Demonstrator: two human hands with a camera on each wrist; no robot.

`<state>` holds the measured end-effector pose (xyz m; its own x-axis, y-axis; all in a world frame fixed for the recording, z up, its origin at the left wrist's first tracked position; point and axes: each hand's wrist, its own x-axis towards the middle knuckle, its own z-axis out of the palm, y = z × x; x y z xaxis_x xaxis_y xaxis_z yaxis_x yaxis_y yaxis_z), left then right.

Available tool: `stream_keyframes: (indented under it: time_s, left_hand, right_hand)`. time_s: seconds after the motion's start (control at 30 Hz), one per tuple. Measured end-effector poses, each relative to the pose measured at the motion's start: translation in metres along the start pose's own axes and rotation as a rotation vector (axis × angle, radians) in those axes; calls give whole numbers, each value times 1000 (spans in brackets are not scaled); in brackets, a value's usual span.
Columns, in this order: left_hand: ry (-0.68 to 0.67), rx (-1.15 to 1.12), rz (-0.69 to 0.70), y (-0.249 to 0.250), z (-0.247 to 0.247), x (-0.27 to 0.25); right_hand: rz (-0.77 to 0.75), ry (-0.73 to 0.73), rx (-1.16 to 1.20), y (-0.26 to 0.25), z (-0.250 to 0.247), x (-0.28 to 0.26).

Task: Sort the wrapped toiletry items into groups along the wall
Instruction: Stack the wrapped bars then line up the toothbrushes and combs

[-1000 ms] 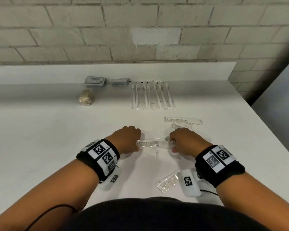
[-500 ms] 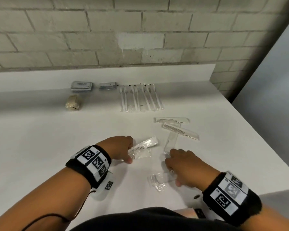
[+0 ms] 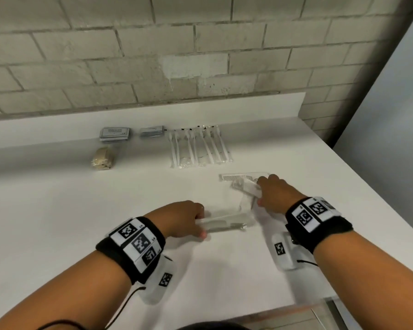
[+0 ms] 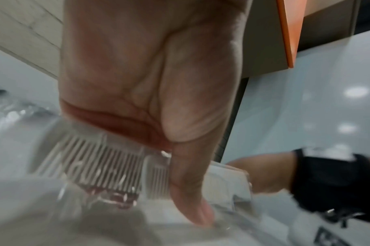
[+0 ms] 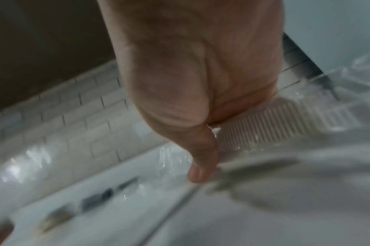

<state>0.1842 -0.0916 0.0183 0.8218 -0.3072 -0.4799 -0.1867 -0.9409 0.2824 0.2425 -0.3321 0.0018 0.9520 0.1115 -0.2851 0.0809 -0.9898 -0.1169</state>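
Observation:
My left hand grips one end of a clear-wrapped white comb low over the white counter; in the left wrist view its teeth show under my thumb. My right hand holds another wrapped comb, seen close in the right wrist view, over a small pile. Beneath it lie a bare-looking comb and one more wrapped piece. Along the wall lie a row of wrapped toothbrushes, two stacks of grey sachets and a beige packet.
A brick wall with a white upstand runs behind the counter. The counter's right edge slants away toward a grey floor. Its front edge is just below my right forearm.
My right hand has left the counter's front and moved up and right to the comb pile, now with a wrapped comb in it. My left hand has carried its comb toward the right.

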Motion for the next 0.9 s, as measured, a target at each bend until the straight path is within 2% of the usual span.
stream_keyframes:
  time_s: [0.1, 0.23, 0.33, 0.4, 0.53, 0.63, 0.73, 0.83, 0.9]
  left_hand:
    - [-7, -29, 27, 31, -4, 15]
    - [-28, -6, -35, 72, -4, 39]
    - [41, -48, -151, 94, 1, 54]
    - [97, -99, -250, 110, 5, 66]
    - [159, -149, -441, 130, 12, 84]
    - [163, -248, -532, 134, 15, 91]
    - [145, -272, -585, 134, 16, 95]
    - [107, -202, -613, 137, 17, 98]
    - [101, -183, -619, 141, 18, 105]
  right_hand:
    - [-31, -38, -99, 6, 4, 11]
    - [-243, -143, -74, 20, -9, 22]
    - [-338, -34, 3, 25, -27, 43]
    - [-376, -1, -33, 27, -36, 63]
    - [-364, -107, -156, 24, -27, 86]
    - [-368, -84, -137, 22, -21, 95]
    - [-414, -117, -148, 34, -24, 101]
    - [-409, -198, -67, 59, -27, 107]
    - [-380, -200, 9, 82, -29, 112]
